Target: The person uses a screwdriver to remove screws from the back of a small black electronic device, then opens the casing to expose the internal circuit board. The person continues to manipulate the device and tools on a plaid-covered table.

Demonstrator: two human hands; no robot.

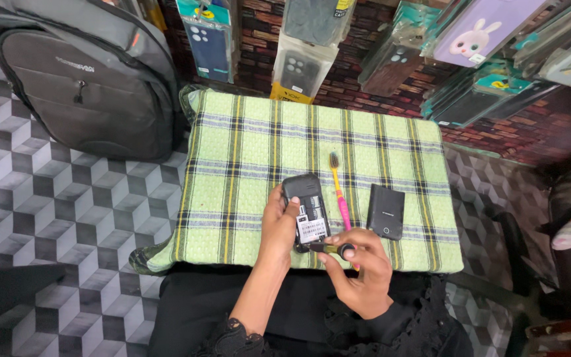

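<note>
My left hand grips a small black phone with its back cover off, lying on a green plaid cloth. A white label shows inside the open back. My right hand pinches a small dark tool with a brass-coloured shaft, its tip at the phone's lower edge. A yellow and pink toothbrush lies just right of the phone, its handle end hidden under my right hand. A flat black cover rests further right on the cloth.
A grey backpack stands on the patterned tile floor at the left. Packaged phone cases hang along the brick-patterned wall behind the cloth, more at the upper right. My black clothing fills the bottom.
</note>
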